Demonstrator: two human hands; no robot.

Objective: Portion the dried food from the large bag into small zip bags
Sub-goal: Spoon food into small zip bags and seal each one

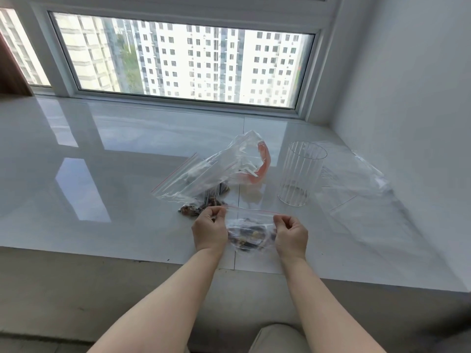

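Glossy sill under window held gear. Left hand and right hand pinched zip bag corners, apparently sealing portion; large bag behind.

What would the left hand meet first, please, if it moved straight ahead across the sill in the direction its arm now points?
Probably the loose dried food lying just beyond the left hand, then the large zip bag behind it. Depth is uncertain from this one view; the hand is pinching the small zip bag.

Filled small zip bag near sill edge; large bag behind.
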